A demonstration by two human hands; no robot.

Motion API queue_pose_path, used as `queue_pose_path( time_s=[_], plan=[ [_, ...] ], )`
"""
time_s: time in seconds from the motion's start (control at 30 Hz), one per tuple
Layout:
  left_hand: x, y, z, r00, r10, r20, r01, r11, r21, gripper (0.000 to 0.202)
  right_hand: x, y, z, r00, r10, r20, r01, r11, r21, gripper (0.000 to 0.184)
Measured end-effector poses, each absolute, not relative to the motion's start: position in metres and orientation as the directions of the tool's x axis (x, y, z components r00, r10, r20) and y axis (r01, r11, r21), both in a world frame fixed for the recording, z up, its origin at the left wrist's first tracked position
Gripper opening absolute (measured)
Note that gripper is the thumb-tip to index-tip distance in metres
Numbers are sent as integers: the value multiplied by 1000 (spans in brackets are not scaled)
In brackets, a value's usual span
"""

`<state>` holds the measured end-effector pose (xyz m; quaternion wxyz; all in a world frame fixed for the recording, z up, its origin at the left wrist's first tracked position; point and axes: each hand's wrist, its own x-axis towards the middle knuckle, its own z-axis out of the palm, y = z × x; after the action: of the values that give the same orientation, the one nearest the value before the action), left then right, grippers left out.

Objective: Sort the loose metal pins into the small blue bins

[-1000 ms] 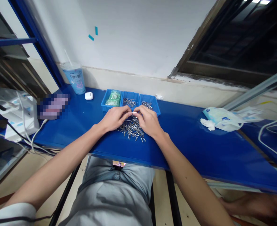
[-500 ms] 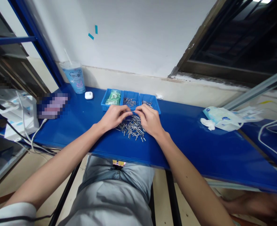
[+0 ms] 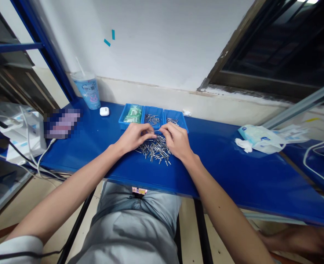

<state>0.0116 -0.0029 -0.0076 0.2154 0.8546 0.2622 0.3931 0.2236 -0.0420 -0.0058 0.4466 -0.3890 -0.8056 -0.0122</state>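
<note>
Blue workbench (image 3: 228, 176) along a white wall (image 3: 150, 47); blurred hand of another person (image 3: 302, 238) below the bench edge, lower right. At the far bench edge, a blue three-compartment plastic tray (image 3: 153, 107): green packets (image 3: 132, 113) in the left compartment, metal pins (image 3: 151, 118) in the middle and right ones. Further left, a plastic cup with straw (image 3: 88, 91) and a small white case (image 3: 104, 111); far right, a tissue packet (image 3: 261, 139). Loose pile of metal pins (image 3: 155, 149) on the bare bench, just in front of the tray. Left hand (image 3: 134, 137) and right hand (image 3: 177, 140) directly above the pile's far side, close together, fingers curled and narrow. One thin pin (image 3: 156, 131) between both sets of fingertips; gripping hand impossible to tell.
</note>
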Motion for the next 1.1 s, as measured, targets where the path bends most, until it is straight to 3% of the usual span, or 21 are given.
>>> queue_pose_path(
  time_s=[0.37, 0.53, 0.73, 0.9, 1.1],
  plan=[
    [11, -4, -6, 480, 606, 635, 285, -792, 540, 26, 223, -43, -4, -306, 626, 717, 628, 699, -342, 19],
    [11, -4, -4, 553, 553, 623, 293, -830, 475, 23, 221, -43, -4, -306, 609, 732, 602, 719, -348, 20],
    [12, -5, -5, 580, 562, 589, 323, -823, 467, 24, 222, -41, -9, -317, 678, 663, 678, 651, -342, 32],
    [12, -4, -6, 544, 593, 593, 354, -803, 479, 22, 222, -42, -9, -334, 687, 645, 654, 662, -366, 13],
    [11, -4, -6, 586, 582, 564, 341, -808, 480, 22, 223, -41, -9, -352, 688, 634, 669, 659, -343, 17]
  ],
)
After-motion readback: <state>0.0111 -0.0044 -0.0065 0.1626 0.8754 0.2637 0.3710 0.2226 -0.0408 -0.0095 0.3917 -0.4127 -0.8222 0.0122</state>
